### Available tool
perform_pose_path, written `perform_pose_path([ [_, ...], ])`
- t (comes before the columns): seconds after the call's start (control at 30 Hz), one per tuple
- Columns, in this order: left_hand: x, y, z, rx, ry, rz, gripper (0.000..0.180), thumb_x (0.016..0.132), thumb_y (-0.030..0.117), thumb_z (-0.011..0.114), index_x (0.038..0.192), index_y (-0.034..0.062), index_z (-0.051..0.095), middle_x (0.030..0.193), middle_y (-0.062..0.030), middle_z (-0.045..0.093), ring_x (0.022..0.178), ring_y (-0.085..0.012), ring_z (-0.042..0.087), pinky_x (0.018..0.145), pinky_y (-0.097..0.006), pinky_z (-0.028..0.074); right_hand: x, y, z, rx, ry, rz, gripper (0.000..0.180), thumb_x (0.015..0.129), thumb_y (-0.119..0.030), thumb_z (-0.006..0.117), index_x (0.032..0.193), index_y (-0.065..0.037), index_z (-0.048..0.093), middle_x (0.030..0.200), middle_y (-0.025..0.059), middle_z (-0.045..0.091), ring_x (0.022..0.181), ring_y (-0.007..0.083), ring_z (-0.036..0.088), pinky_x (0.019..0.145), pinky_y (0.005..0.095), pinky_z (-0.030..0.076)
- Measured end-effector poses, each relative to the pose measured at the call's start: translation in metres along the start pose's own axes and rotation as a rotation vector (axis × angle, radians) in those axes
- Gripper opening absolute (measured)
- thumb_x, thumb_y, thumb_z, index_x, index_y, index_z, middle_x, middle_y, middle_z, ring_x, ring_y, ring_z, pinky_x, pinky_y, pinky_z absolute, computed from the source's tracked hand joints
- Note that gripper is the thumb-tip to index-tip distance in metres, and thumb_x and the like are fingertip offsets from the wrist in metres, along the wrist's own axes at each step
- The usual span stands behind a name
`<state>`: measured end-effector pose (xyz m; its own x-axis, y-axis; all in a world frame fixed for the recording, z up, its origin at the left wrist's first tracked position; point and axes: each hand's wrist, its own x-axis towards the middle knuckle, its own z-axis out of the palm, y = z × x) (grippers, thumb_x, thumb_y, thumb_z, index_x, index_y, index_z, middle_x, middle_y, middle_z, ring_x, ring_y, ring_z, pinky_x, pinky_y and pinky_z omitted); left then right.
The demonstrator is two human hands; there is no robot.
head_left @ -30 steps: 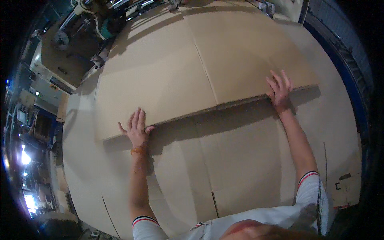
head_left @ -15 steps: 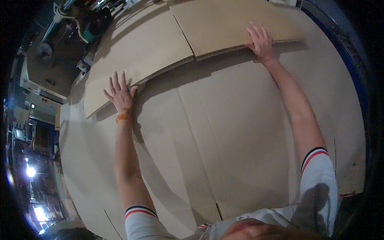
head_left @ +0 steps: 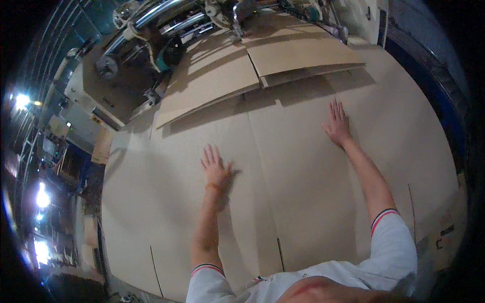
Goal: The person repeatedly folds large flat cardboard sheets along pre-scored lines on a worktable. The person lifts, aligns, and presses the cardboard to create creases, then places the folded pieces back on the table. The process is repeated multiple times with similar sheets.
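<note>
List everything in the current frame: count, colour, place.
Large cardboard sheet: one, brown, centre.
Cardboard panels: two, brown, raised over its far part.
Metal bars: several, silver, top.
Machine housing: one, beige-brown, upper left.
Round part: one, green, upper left.
Lights: several, white, left edge.
Clutter: too blurred to count, mixed colours, left.
Long strip: one, blue, right edge.
Wristband: one, orange, left of centre.
Sleeves: two, white with black and red trim, bottom.
Left hand: one, bare, over the sheet's left half.
Right hand: one, bare, over the sheet's right half.

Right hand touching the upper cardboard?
Apart: the head view shows a strip of lower cardboard between the right hand and the upper cardboard.
</note>
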<state>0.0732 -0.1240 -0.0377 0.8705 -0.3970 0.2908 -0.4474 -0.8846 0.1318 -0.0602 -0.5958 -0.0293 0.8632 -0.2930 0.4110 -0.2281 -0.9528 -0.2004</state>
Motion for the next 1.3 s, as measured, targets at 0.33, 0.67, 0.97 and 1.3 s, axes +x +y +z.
perform_pose_path([
  [0.33,-0.395,-0.072,-0.121,-0.141,0.425,-0.593,0.052,0.088,0.022,0.059,0.134,0.0022,0.047,0.137,-0.0211,0.047,0.128,-0.0378,0.043,0.109,-0.046,0.029,-0.338,-0.062,-0.116,0.163,0.017,0.093,0.071,0.086,-0.019,0.059,0.145,-0.002,0.024,0.153,0.0194,0.019,0.141,0.0391,0.015,0.113,0.0506,0.017],
  [0.67,-0.47,-0.195,-0.145,0.208,-0.211,-1.42,0.08,0.089,0.057,0.044,0.142,-0.0014,0.033,0.148,-0.0206,0.031,0.14,-0.0375,0.021,0.114,-0.053,0.015,-0.47,-0.016,-0.166,-0.313,-0.017,0.901,0.069,0.085,-0.032,0.065,0.139,-0.001,0.036,0.142,0.0229,0.037,0.134,0.0387,0.032,0.108,0.05,0.029],
  [0.97,-0.491,-0.257,-0.163,0.094,0.685,-1.649,0.075,0.079,0.036,0.064,0.134,-0.009,0.039,0.139,-0.0258,0.041,0.131,-0.0361,0.039,0.105,-0.047,0.035,-0.496,0.004,-0.136,0.118,0.232,0.913,0.061,0.084,-0.032,0.065,0.129,0.003,0.045,0.121,0.0291,0.049,0.109,0.0432,0.048,0.094,0.0498,0.04],
  [1.3,-0.559,-0.336,-0.236,-1.705,0.934,-1.127,0.053,0.089,0.036,0.057,0.125,-0.0029,0.051,0.12,-0.0132,0.058,0.106,-0.0262,0.059,0.087,-0.039,0.049,-0.492,0.049,-0.136,0.116,0.357,0.986,0.041,0.093,-0.034,0.049,0.107,0.001,0.063,0.111,0.0248,0.061,0.097,0.0387,0.059,0.084,0.0481,0.047],
])
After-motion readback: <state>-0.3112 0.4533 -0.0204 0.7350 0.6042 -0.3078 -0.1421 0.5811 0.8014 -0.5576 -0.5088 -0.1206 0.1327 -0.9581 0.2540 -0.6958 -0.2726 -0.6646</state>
